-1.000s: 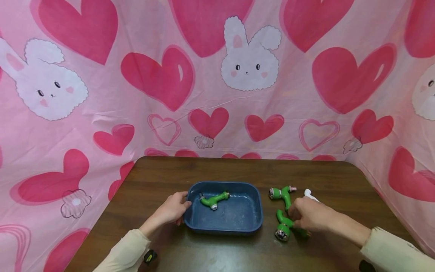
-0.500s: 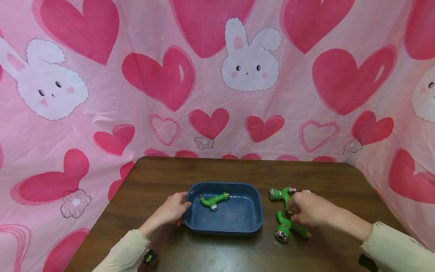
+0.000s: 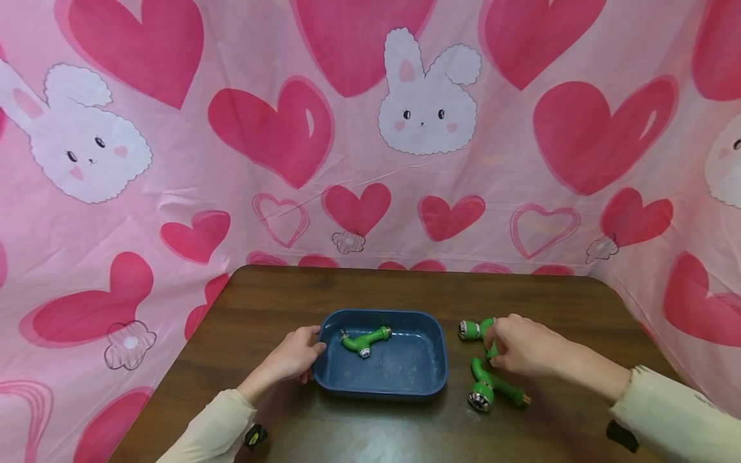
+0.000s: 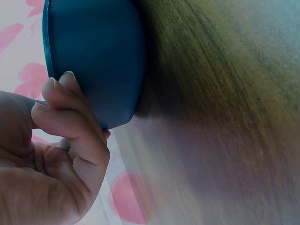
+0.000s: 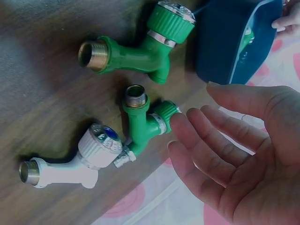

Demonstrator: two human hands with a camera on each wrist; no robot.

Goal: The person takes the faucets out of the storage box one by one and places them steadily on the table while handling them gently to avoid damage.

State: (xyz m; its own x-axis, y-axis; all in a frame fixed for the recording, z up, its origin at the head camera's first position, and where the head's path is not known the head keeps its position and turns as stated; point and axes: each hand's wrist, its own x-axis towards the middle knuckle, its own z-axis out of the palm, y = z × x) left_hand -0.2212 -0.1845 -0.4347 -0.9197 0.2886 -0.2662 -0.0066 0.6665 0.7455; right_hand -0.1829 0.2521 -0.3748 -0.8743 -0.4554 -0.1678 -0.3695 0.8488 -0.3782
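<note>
My left hand (image 3: 294, 355) holds the left rim of a blue plastic basin (image 3: 399, 376), its fingers bent at the outer wall in the left wrist view. Inside the basin lies a green tap (image 3: 366, 342). Over on the right, my right hand (image 3: 523, 344) hovers by a green tap with a ribbed knob (image 5: 139, 124), its fingers loosely bent and nothing between them in the right wrist view. Nearer to me lies a larger-looking green tap with a chrome-topped knob (image 3: 482, 392). A white tap (image 5: 65, 172) lies beside them, hidden behind the right hand in the head view.
Everything stands on a dark brown wooden table (image 3: 278, 289). A pink cloth with hearts and rabbits (image 3: 347, 161) hangs behind and at both sides. A small black object (image 3: 255, 437) shows by the left sleeve.
My right hand has moved from the nearer green tap up to the farther one, uncovering the nearer tap and covering the white one. The left hand and basin have stayed put.
</note>
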